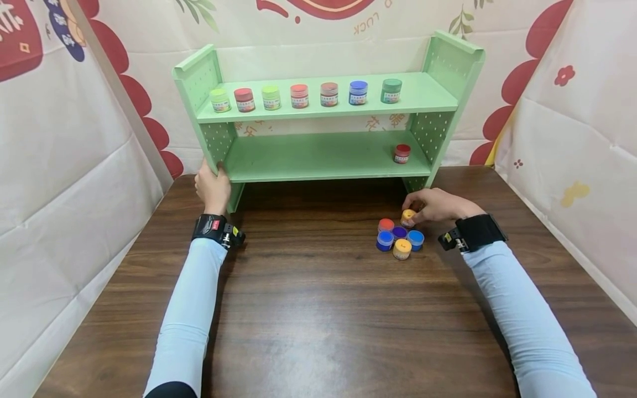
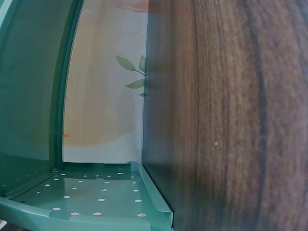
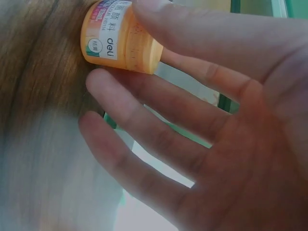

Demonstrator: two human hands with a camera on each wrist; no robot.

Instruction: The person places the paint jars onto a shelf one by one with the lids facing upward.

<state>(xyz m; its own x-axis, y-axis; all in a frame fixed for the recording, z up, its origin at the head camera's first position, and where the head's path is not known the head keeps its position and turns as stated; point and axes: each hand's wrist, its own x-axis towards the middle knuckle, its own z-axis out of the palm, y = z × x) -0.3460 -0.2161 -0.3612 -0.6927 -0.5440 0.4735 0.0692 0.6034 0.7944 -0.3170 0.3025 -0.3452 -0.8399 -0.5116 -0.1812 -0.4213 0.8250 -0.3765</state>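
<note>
My left hand (image 1: 213,189) grips the lower left side panel of a green two-tier shelf (image 1: 318,157); in the left wrist view only the shelf's perforated panel (image 2: 96,192) and the table show, not the fingers. With thumb and fingers, my right hand (image 1: 438,204) pinches a yellow-orange paint jar (image 1: 408,218) near the shelf's right foot. The right wrist view shows this labelled jar (image 3: 108,36) at the thumb, the other fingers spread. Just in front stand a red-lidded jar (image 1: 386,225), a purple one (image 1: 400,232), two blue ones (image 1: 385,241) and another yellow jar (image 1: 402,250).
Several paint jars stand in a row on the upper tier, from a light green jar (image 1: 220,100) at left to a dark green one (image 1: 391,91) at right. A dark red jar (image 1: 402,153) stands at the lower tier's right end. Printed cloth (image 1: 572,138) surrounds the wooden table (image 1: 308,298).
</note>
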